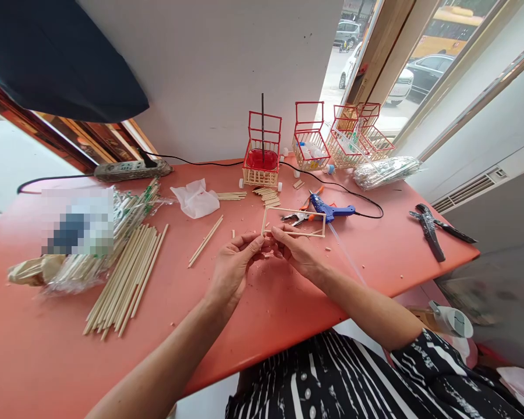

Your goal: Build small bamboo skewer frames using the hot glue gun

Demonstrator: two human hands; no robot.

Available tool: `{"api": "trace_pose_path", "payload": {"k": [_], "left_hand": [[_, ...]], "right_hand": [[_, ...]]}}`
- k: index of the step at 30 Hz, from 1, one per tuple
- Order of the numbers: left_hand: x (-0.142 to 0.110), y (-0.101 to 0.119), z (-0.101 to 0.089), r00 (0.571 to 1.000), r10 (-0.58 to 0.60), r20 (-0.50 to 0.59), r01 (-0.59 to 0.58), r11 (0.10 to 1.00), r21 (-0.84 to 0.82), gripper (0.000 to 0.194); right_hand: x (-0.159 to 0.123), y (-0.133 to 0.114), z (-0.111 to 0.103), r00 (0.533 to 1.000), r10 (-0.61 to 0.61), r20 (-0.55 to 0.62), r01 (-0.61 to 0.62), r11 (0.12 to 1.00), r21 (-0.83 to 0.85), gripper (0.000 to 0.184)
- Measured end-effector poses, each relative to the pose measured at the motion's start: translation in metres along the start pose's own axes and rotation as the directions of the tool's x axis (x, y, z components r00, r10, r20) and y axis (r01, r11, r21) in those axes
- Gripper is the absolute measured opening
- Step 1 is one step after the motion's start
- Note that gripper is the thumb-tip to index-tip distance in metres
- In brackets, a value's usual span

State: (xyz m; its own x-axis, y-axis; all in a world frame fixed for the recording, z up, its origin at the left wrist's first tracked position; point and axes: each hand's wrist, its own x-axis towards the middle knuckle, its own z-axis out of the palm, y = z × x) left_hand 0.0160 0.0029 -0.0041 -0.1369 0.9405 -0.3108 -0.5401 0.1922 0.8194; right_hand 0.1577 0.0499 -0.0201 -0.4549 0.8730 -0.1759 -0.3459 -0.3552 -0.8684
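Note:
Both hands come together over the middle of the table, pinching one corner of a rectangular frame made of thin wooden sticks. My left hand grips the frame's near left corner between thumb and fingers. Right beside it, my right hand is closed on the near stick of the same frame. Behind the frame lie a blue glue gun and pliers with orange handles. A few loose sticks rest to the left of my hands, among small wood scraps.
Long wooden sticks and plastic-wrapped bundles lie on the left. Small stick carts with red frames line the back. A power strip sits back left, black cutters at right. A black cord crosses the red table.

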Motion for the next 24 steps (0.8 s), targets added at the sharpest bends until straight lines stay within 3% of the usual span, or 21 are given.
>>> {"api": "trace_pose_path", "payload": {"k": [17, 24], "left_hand": [[0.002, -0.005, -0.002, 1.0, -0.027, 0.015, 0.027, 0.999, -0.024, 0.034], [0.003, 0.007, -0.005, 1.0, 0.027, -0.003, -0.027, 1.0, 0.003, 0.035]], "right_hand": [[0.001, 0.006, 0.003, 1.0, 0.01, -0.024, -0.008, 0.997, 0.08, 0.034], [0.0, 0.002, 0.003, 0.997, 0.072, 0.042, -0.071, 0.997, -0.004, 0.04]]}}
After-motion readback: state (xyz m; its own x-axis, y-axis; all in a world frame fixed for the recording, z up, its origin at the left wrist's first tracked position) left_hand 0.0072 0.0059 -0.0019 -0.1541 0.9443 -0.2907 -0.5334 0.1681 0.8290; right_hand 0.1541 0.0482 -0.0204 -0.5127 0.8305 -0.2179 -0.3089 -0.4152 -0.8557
